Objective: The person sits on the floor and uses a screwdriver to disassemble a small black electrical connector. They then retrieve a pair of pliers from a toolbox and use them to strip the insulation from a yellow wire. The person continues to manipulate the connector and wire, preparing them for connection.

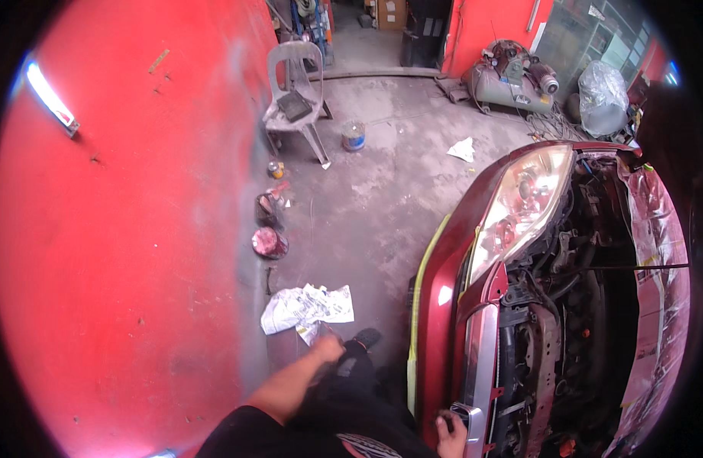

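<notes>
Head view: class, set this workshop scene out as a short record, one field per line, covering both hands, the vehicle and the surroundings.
Left hand: left hand near printed paper on the floor; grip unclear
Right hand: right hand at the silvery front trim; contact unclear
Vehicle: dark red car, engine bay exposed
Headlight: clear headlight, in place
Left side: red wall
Background: grey plastic chair, air compressor

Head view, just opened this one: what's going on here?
The person's right hand is at the chrome grille of a dark red car, whose engine bay lies exposed. The left hand is by paper sheets; whether it holds any is unclear. Yellowish tape lines the car's front.
</notes>
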Action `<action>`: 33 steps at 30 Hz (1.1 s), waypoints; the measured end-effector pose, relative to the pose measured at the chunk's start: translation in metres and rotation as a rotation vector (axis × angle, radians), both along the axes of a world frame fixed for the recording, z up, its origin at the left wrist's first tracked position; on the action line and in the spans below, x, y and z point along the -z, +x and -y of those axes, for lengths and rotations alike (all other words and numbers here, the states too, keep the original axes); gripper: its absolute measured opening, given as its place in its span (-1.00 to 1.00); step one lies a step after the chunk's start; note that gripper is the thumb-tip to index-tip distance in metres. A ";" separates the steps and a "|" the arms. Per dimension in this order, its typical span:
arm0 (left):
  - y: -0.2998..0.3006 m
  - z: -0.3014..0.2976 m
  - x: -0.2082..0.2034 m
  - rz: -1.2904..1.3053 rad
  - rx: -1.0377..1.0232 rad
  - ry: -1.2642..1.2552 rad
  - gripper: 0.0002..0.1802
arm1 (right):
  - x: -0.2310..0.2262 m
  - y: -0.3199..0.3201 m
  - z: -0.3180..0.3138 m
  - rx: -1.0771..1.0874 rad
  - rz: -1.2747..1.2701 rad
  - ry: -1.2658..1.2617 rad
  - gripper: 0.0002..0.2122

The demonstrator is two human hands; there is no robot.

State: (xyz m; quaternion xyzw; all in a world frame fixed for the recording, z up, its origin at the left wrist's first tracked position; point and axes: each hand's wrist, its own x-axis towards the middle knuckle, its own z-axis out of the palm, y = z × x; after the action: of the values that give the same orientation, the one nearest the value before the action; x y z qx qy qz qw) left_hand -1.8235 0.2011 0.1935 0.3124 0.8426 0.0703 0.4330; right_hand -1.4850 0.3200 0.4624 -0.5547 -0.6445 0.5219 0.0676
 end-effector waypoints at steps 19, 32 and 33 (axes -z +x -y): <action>-0.307 -0.006 0.024 0.043 -0.264 -0.362 -0.79 | 0.145 -0.401 -0.304 -0.236 -0.257 -0.281 -0.74; -0.691 -0.775 -0.088 -0.073 -0.068 0.353 -0.76 | 0.111 -0.538 -0.635 0.629 -0.408 -0.301 -0.81; -0.681 -0.811 -0.104 -0.024 -0.130 0.253 -0.80 | 0.101 -0.549 -0.673 0.640 -0.306 -0.228 -0.76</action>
State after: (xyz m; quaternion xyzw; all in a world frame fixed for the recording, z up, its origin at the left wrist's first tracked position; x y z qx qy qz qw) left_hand -2.5043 1.0120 0.2979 0.3099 0.8505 0.2002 0.3748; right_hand -2.0338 0.9931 0.3614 -0.6475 -0.3585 0.6199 0.2606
